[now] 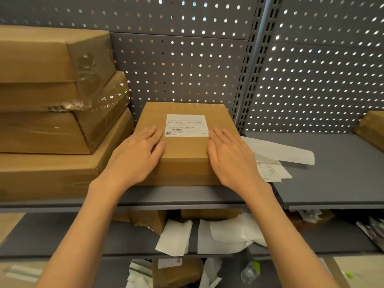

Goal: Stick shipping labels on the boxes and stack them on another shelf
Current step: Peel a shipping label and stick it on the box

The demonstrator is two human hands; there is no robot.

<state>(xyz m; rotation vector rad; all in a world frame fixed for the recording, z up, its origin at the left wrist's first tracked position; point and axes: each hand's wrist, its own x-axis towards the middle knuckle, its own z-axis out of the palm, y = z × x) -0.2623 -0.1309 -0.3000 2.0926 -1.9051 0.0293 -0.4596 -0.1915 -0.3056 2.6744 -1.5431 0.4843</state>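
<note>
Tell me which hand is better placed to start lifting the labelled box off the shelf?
Likely the left hand: its thumb already reaches over the front edge of the labelled box. The right hand lies flat on the top near the right edge. Neither has a grip yet, and both will probably be needed.

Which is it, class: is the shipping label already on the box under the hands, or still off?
On: the label lies flat on the box top.

Grey perforated back panel (187, 59), light through holes, slotted upright (247, 80), grey metal shelves (332, 173)
</note>
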